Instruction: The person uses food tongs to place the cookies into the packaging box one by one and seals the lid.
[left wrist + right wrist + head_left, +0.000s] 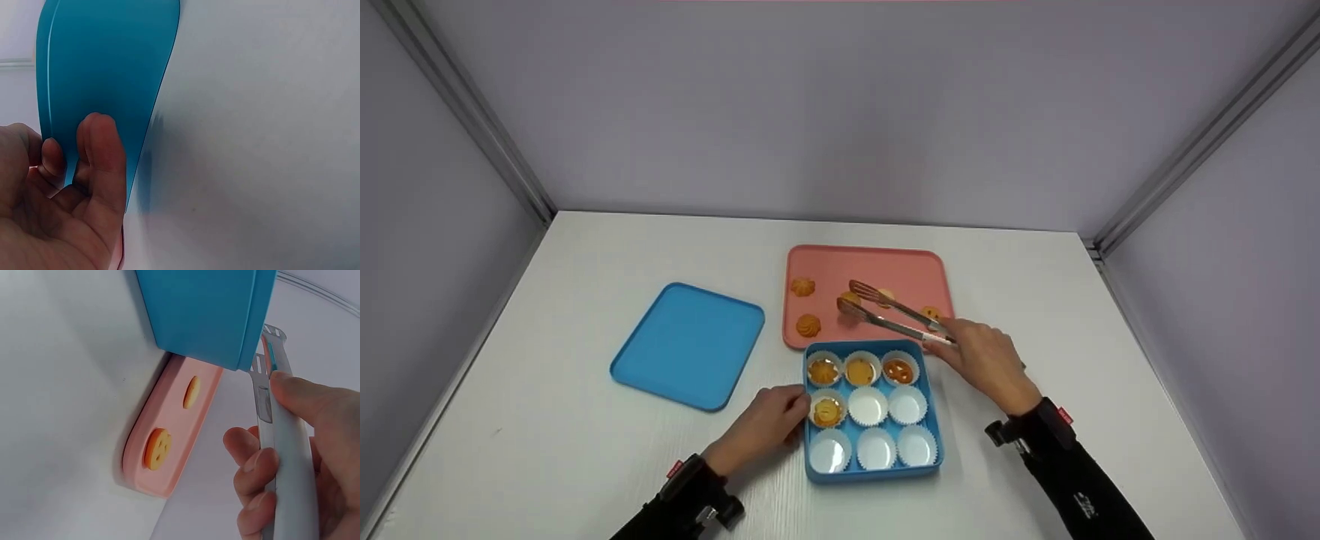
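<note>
My right hand (986,364) grips metal tongs (896,328) that reach over the pink tray (870,262). Their tips stand apart beside a round cookie (850,298) on that tray. At the near side sits a blue box (874,475) with rows of white paper cups. The back row of cups holds cookies, and a swirled cookie (827,412) lies in the middle row's left cup. My left hand (765,424) holds the box by its left rim. In the left wrist view, bent fingers (104,146) rest against its outer wall.
A blue lid (690,345) lies flat to the left. Swirled cookies (808,325) are on the tray's left part, and a cookie with holes (158,449) lies near its right end. Grey panels (840,112) enclose the white table (547,315) at the back and sides.
</note>
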Demonstrator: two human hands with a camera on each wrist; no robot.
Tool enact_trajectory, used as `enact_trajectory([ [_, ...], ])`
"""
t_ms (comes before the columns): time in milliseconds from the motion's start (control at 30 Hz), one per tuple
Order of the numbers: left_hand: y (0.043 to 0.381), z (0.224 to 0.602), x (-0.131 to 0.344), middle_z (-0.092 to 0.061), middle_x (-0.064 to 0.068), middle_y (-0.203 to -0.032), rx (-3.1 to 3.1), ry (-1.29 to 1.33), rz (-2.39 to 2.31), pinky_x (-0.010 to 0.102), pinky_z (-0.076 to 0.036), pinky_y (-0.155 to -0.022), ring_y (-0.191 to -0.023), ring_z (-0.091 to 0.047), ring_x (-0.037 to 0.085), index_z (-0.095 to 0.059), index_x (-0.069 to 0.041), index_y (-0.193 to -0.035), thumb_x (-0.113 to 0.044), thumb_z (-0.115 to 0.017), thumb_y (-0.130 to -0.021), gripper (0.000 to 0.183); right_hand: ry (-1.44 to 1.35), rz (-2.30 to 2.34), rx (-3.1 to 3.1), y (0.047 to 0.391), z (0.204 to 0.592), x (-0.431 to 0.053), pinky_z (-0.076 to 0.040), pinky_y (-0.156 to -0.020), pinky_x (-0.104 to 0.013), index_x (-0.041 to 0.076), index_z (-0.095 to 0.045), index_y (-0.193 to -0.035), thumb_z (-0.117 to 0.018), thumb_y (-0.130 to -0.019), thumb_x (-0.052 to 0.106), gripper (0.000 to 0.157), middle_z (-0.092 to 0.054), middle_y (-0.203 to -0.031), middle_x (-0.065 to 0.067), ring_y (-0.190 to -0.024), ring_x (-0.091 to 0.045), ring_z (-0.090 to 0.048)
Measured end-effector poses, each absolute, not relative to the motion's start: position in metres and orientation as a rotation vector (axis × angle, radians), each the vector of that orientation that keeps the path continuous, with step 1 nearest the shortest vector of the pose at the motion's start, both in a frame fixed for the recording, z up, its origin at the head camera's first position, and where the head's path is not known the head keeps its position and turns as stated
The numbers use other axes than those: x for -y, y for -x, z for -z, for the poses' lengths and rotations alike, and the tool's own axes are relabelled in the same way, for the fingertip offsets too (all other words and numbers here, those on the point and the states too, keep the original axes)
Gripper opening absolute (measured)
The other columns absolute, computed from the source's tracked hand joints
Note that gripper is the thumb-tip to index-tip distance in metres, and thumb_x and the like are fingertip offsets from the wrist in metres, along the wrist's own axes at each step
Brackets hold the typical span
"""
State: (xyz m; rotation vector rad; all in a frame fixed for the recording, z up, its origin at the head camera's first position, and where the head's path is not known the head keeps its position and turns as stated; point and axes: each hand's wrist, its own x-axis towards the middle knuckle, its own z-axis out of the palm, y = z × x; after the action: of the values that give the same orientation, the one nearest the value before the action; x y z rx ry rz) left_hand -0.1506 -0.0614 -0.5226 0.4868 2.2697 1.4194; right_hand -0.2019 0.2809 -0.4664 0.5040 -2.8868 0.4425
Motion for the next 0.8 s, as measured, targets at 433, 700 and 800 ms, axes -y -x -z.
enact_trajectory([
  [433, 0.150, 0.525, 0.062, -0.056, 0.002, -0.067, -2.280, -0.503, -1.414, 0.028, -0.048, -0.050, -0.056, -0.058, 0.016, -0.059, -0.001, -0.087, -0.015, -0.043, -0.102, 0.026, -0.465, -0.487, 2.840, 0.165, 0.458, -0.298, -0.053, -0.057, -0.037, 0.007, -0.066, -0.123, -0.067, -0.088, 0.046, 0.052, -0.072, -0.101, -0.010, -0.072, -0.020, -0.066],
  [700, 0.152, 0.527, 0.061, -0.056, 0.003, -0.063, -2.300, -0.541, -1.441, 0.029, -0.048, -0.048, -0.053, -0.057, 0.017, -0.056, -0.009, -0.080, -0.015, -0.044, -0.102, 0.027, -0.459, -0.487, 2.814, 0.146, 0.453, -0.306, -0.055, -0.059, -0.041, 0.006, -0.068, -0.119, -0.069, -0.087, 0.045, 0.050, -0.072, -0.097, -0.009, -0.075, -0.024, -0.069],
  [800, 0.154, 0.527, 0.061, -0.056, 0.001, -0.065, -2.283, -0.516, -1.422, 0.029, -0.048, -0.050, -0.055, -0.057, 0.016, -0.058, -0.008, -0.083, -0.016, -0.043, -0.102, 0.026, -0.461, -0.480, 2.806, 0.140, 0.452, -0.309, -0.055, -0.059, -0.039, 0.007, -0.068, -0.117, -0.070, -0.086, 0.044, 0.048, -0.072, -0.097, -0.009, -0.073, -0.021, -0.068],
])
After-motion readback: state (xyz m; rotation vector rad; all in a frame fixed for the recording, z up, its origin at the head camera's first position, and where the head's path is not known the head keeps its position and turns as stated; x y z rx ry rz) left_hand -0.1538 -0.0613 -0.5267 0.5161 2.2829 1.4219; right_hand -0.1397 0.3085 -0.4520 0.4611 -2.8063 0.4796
